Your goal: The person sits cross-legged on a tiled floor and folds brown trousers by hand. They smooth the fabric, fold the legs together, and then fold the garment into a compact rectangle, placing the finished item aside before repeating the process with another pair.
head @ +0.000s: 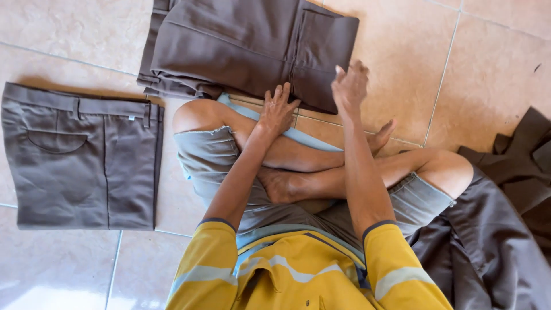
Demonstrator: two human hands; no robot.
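The person sat cross-legged on the tiled floor [493, 74], and both hands were out in front over the near edge of a stack of folded brown trousers [247, 43]. The left hand [277, 110] lay flat with fingers spread, its fingertips touching or just short of the stack's near hem, holding nothing. The right hand [350, 87] hovered just beside it, raised, fingers loosely together and slightly blurred; it gripped nothing, and whether it touched the cloth could not be told. The stack lay just beyond both hands, its top piece folded with the waistband end turned towards the right hand. To handle that stack well, it seemed wise to press with a flat palm near the folded edge and smooth outward, keeping the layers square so the lower pieces did not slide. A pale blue strip of cloth [298, 135] ran under the left hand across the person's shin, and could have snagged under the stack's edge. Well to the left of the left hand lay another single pair of folded brown trousers [80, 161], flat, pocket and belt loops up. Far to the right of the right hand, a loose heap of dark brown garments [499, 229] spread beside the knee, unfolded. The person's own crossed legs crowded the space nearest the hands.
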